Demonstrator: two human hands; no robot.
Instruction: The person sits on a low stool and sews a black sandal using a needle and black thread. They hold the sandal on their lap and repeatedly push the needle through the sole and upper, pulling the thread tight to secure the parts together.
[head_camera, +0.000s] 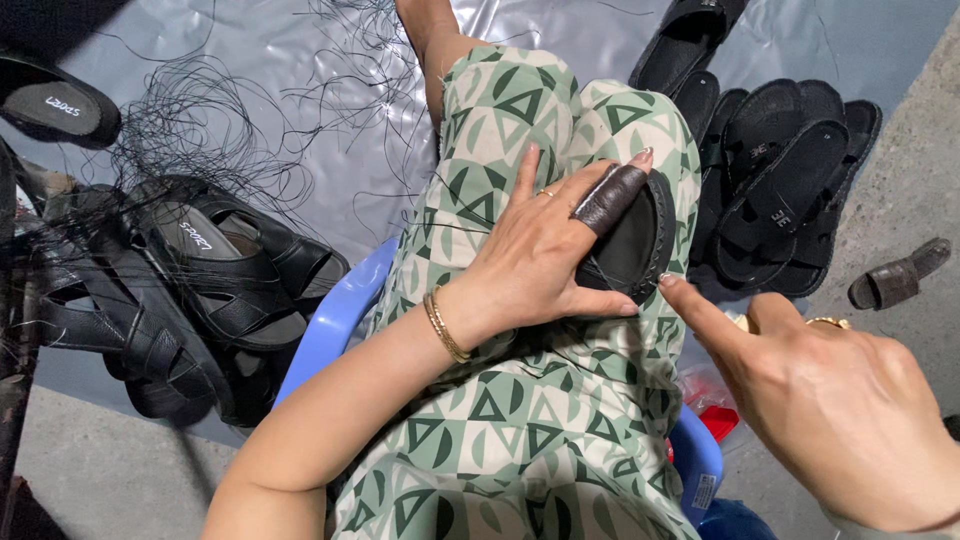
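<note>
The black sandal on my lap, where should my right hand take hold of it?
Probably the sandal at its bare lower right edge, coming from the right. The left hand already covers its left side, and the right hand points at that open rim.

A heap of black strapped sandals (190, 290) lies at the left on a grey plastic sheet (290, 60), with a tangle of thin black threads (220, 110) spread across the sheet above it and a single black sandal (55, 105) near the top left corner. At the right, another pile of black sandals (780, 190) rests on the sheet's edge, and a brown leather finger sleeve (900, 275) lies apart on the concrete floor (905, 190). A blue plastic stool (335, 315) shows beneath green-patterned trousers (530, 420), with a small red item (715, 420) just beside its right edge.
</note>
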